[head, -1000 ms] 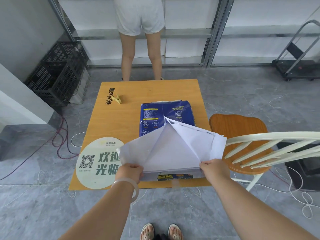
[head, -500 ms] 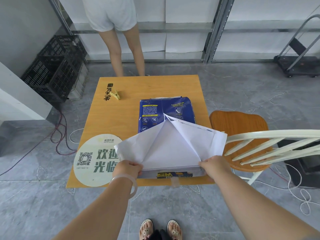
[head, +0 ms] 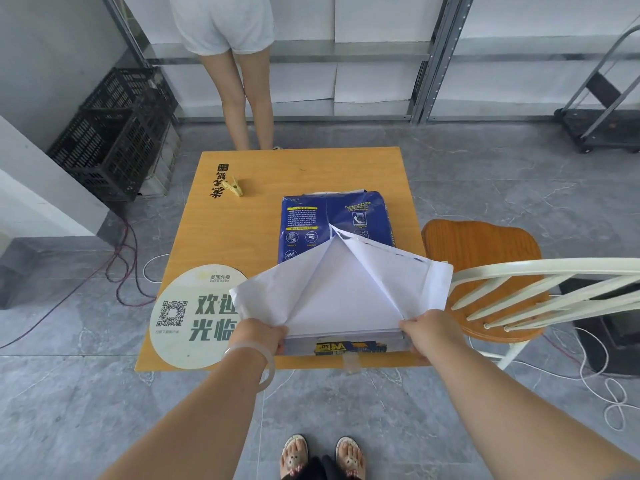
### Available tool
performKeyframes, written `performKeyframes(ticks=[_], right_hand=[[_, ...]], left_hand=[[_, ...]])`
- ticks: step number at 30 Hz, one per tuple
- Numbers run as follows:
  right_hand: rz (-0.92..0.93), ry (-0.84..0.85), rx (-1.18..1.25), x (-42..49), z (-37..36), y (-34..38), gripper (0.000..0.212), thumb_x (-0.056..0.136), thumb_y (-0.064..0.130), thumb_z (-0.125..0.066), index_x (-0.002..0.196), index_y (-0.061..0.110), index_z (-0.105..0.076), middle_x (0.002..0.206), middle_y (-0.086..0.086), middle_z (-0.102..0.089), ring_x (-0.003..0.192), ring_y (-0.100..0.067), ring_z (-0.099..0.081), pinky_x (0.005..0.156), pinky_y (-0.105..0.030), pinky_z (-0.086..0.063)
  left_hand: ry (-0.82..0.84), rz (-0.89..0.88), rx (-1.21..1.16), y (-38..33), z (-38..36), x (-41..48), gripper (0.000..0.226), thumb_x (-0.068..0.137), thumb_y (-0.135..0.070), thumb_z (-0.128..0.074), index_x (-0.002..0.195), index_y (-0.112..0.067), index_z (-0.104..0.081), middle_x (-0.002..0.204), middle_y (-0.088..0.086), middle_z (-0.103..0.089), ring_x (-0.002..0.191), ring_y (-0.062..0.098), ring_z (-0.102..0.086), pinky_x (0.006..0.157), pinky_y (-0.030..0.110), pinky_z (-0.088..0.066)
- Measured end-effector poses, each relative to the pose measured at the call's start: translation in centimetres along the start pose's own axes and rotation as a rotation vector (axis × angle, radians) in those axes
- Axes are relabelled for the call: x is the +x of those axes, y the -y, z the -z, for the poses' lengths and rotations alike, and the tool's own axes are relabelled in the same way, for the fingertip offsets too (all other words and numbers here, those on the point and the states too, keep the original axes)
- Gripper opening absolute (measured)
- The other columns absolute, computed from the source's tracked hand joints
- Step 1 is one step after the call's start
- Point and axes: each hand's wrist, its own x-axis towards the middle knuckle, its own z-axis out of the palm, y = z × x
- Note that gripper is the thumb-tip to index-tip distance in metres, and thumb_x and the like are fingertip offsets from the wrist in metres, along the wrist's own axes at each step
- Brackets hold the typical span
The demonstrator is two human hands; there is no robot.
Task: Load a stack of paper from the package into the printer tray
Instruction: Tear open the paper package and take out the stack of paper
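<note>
A blue paper package lies on the small wooden table, its near end torn open. The white inner wrapper flaps are spread upward and outward, baring the white paper stack inside. My left hand grips the left flap at the package's near left corner. My right hand holds the right flap at the near right corner. No printer or tray is in view.
A yellow clothespin lies at the table's far left. A round QR sticker covers the near left corner. A wooden chair stands right of the table. A person stands beyond it. Black crates sit left, a cart right.
My hands stay on the wrapper flaps, the opening much the same. The person beyond the table stepped left and then back towards the middle.
</note>
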Motion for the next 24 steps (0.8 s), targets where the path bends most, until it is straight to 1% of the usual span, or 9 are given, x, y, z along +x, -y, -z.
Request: performKeyframes(ticks=[4, 8, 10, 13, 15, 17, 19, 21, 24], right_hand=[[0.025, 0.007, -0.041, -0.2, 0.1, -0.1, 0.037, 0.087, 0.034, -0.063, 0.108, 0.004, -0.061, 0.098, -0.016, -0.067, 0.085, -0.034, -0.068, 0.074, -0.043, -0.06], [0.007, 0.059, 0.012, -0.8, 0.6, -0.4, 0.033, 0.087, 0.026, -0.064, 0.108, 0.001, -0.06, 0.096, -0.019, -0.067, 0.078, -0.034, -0.068, 0.068, -0.043, -0.062], [-0.024, 0.095, 0.055, -1.1, 0.7, -0.8, 0.032, 0.085, 0.021, -0.067, 0.108, 0.0, -0.06, 0.092, -0.019, -0.066, 0.078, -0.032, -0.069, 0.068, -0.045, -0.062], [-0.022, 0.11, 0.109, -1.6, 0.8, -1.3, 0.03, 0.084, 0.022, -0.07, 0.104, 0.0, -0.062, 0.082, -0.014, -0.066, 0.077, -0.03, -0.071, 0.068, -0.045, -0.062], [0.004, 0.113, 0.142, -1.8, 0.7, -1.5, 0.029, 0.085, 0.024, -0.07, 0.101, 0.001, -0.064, 0.077, -0.011, -0.067, 0.071, -0.027, -0.072, 0.063, -0.043, -0.062], [-0.008, 0.139, 0.208, -1.7, 0.5, -1.6, 0.03, 0.086, 0.025, -0.068, 0.103, 0.001, -0.063, 0.082, -0.014, -0.069, 0.069, -0.026, -0.072, 0.06, -0.043, -0.062], [-0.054, 0.181, 0.308, -1.3, 0.3, -1.6, 0.031, 0.086, 0.023, -0.068, 0.105, 0.001, -0.06, 0.087, -0.015, -0.069, 0.07, -0.027, -0.071, 0.064, -0.046, -0.062], [-0.088, 0.211, 0.412, -0.9, 0.0, -1.6, 0.027, 0.086, 0.02, -0.069, 0.103, 0.002, -0.058, 0.085, -0.014, -0.068, 0.07, -0.028, -0.071, 0.064, -0.047, -0.061], [-0.096, 0.237, 0.507, -0.3, -0.5, -2.2, 0.015, 0.087, 0.016, -0.068, 0.09, 0.006, -0.058, 0.078, -0.013, -0.069, 0.063, -0.023, -0.068, 0.054, -0.039, -0.057]], left_hand=[[0.045, 0.01, -0.018, -0.1, 0.1, 0.1, 0.031, 0.087, -0.019, -0.057, 0.061, -0.006, -0.046, 0.056, 0.007, -0.053, 0.039, 0.018, -0.043, 0.046, 0.023, -0.037], [0.128, 0.014, -0.09, 0.6, 0.4, 0.3, 0.022, 0.088, -0.014, -0.059, 0.07, -0.005, -0.049, 0.059, 0.009, -0.053, 0.041, 0.016, -0.044, 0.042, 0.021, -0.032], [0.172, 0.034, -0.168, 1.1, 0.5, 0.2, 0.015, 0.088, -0.01, -0.061, 0.077, -0.004, -0.053, 0.061, 0.009, -0.055, 0.044, 0.015, -0.051, 0.038, 0.018, -0.031], [0.157, 0.023, -0.23, 1.8, 0.5, 0.2, 0.01, 0.085, -0.01, -0.066, 0.085, -0.003, -0.059, 0.07, 0.012, -0.065, 0.057, 0.018, -0.062, 0.042, 0.021, -0.036], [0.144, 0.015, -0.283, 2.0, 0.3, 0.4, 0.012, 0.084, -0.011, -0.067, 0.086, -0.003, -0.059, 0.074, 0.014, -0.067, 0.06, 0.019, -0.064, 0.043, 0.024, -0.038], [0.135, 0.02, -0.323, 1.9, 0.1, 0.5, 0.013, 0.084, -0.012, -0.068, 0.087, -0.003, -0.059, 0.077, 0.013, -0.067, 0.061, 0.018, -0.065, 0.042, 0.024, -0.039], [0.127, 0.026, -0.351, 1.9, -0.1, 0.6, 0.012, 0.084, -0.013, -0.067, 0.087, -0.004, -0.059, 0.077, 0.012, -0.067, 0.061, 0.018, -0.065, 0.044, 0.024, -0.038], [0.115, 0.024, -0.377, 2.1, -0.3, 0.8, 0.012, 0.083, -0.014, -0.068, 0.084, -0.004, -0.06, 0.072, 0.012, -0.066, 0.062, 0.021, -0.062, 0.046, 0.024, -0.036], [0.092, -0.004, -0.383, 2.5, -0.5, 1.1, 0.012, 0.08, -0.015, -0.071, 0.078, -0.006, -0.064, 0.055, 0.008, -0.065, 0.065, 0.023, -0.057, 0.048, 0.024, -0.035]])
